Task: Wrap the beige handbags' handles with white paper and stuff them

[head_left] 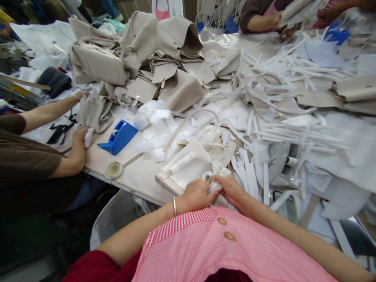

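At the table's front edge lies a beige bag (190, 164) on its side, with a white strip on its panel. My left hand (198, 194), with a bangle at the wrist, is closed on a bunch of white wrapping (219, 170) at the bag's right end. From the right, my right hand (230, 190) pinches the same wrapping, close beside the left. A clear-wrapped strap (202, 113) arches up behind the bag. Part of the bag's right end is hidden by the hands and wrapping.
A blue tape dispenser (120, 137) and a tape roll (114, 169) stand to the left. Beige bags (100, 64) are piled at the back. White paper strips (246, 172) cover the right. A co-worker's hands (80, 135) work at left; another person's hands show at back right.
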Demonstrator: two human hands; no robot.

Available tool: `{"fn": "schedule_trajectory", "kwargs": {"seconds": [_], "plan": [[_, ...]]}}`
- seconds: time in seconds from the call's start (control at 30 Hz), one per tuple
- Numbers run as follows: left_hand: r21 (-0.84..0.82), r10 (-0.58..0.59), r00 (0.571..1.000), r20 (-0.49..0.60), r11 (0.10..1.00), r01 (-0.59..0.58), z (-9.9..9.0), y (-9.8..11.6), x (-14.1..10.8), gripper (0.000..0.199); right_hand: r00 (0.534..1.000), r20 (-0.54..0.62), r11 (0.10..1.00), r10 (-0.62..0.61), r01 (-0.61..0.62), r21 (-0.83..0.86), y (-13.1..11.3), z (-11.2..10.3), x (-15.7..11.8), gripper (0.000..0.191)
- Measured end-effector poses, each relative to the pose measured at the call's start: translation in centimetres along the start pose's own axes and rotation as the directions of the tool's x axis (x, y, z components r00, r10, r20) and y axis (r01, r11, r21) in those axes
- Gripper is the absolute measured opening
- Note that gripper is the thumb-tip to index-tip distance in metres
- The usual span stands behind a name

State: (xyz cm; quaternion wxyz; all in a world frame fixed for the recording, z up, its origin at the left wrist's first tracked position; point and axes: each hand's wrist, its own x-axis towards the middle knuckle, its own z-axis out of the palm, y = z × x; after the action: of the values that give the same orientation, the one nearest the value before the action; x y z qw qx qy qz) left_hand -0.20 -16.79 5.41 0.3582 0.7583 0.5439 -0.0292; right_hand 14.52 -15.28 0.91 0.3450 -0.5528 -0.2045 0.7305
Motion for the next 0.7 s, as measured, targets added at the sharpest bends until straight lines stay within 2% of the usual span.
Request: {"fn": "schedule_trajectory", "kwargs": {"seconds": [0.07, 0.2, 0.27, 0.33, 0.37, 0.43, 0.5, 0.6, 0.7], "plan": [[0.046, -0.001, 1.000, 0.030, 0.999, 0.000, -0.2, 0.1, 0.1, 0.042, 0.999, 0.017, 0.999, 0.051, -0.051, 0.009, -0.2, -0.3, -0.2, 0.036], [0.047, 0.011, 1.000, 0.019, 0.999, -0.012, -0.3, 0.0, 0.1, 0.044, 0.985, 0.138, 0.995, 0.102, -0.102, -0.007, -1.6, -2.0, -0.9, 0.039], [0.050, 0.018, 1.000, 0.002, 0.999, -0.018, -0.1, -0.3, 0.1, 0.044, 0.995, 0.083, 0.994, 0.050, -0.041, -0.103, -2.7, -3.8, -1.2, 0.040], [0.058, 0.025, 0.999, -0.022, 0.998, -0.024, 0.3, -0.6, 0.1, 0.042, 0.994, -0.058, 0.958, -0.089, 0.070, -0.278, -3.9, -6.3, -1.4, 0.042], [0.062, 0.027, 0.999, -0.037, 0.998, -0.025, 0.5, -0.7, 0.1, 0.041, 0.975, -0.136, 0.915, -0.174, 0.109, -0.388, -4.4, -7.7, -1.5, 0.042], [0.065, 0.027, 0.997, -0.073, 0.998, -0.022, 0.9, -0.9, 0.2, 0.041, 0.909, -0.251, 0.782, -0.333, 0.118, -0.612, -4.9, -10.6, -1.8, 0.041], [0.059, 0.033, 0.994, -0.104, 0.998, -0.027, 1.1, -1.1, 0.2, 0.040, 0.862, -0.256, 0.606, -0.438, 0.073, -0.792, -4.6, -13.1, -2.4, 0.035], [0.022, 0.044, 0.990, -0.133, 0.999, -0.041, 1.1, -1.0, 0.1, 0.037, 0.869, -0.155, 0.353, -0.469, 0.024, -0.935, -2.7, -15.1, -3.1, 0.027], [-0.023, 0.045, 0.988, -0.146, 0.999, -0.049, 0.9, -0.9, 0.1, 0.034, 0.860, -0.148, 0.196, -0.488, -0.057, -0.979, -0.5, -15.0, -3.1, 0.028]]}}
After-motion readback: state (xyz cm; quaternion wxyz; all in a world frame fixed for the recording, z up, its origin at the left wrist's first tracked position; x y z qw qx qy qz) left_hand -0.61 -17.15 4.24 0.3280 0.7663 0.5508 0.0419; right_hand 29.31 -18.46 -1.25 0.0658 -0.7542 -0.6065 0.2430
